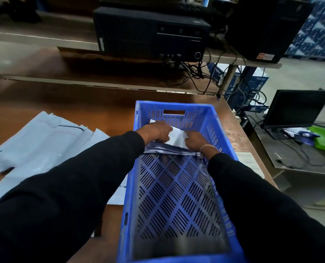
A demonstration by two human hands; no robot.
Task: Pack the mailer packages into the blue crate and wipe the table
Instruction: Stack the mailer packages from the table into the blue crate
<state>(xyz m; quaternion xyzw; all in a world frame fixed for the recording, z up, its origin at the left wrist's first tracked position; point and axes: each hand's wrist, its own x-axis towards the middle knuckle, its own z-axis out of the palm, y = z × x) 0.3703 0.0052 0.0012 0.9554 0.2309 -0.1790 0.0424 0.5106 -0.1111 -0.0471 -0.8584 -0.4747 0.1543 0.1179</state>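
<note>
A folded mailer package (176, 136) is held at the far end of the blue crate (178, 196) by the left hand (156, 130) and right hand (194, 142), fingers curled on it; the remaining mailers (40, 141) lie on the counter (82, 103) leftward, nearer the left hand.

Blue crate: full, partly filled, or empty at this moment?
Partly filled. The blue crate holds mailers only at its far end; the perforated floor nearer the camera is bare.

One head-worn view looks forward and steeply down, close over the table's (108, 103) right near edge.
</note>
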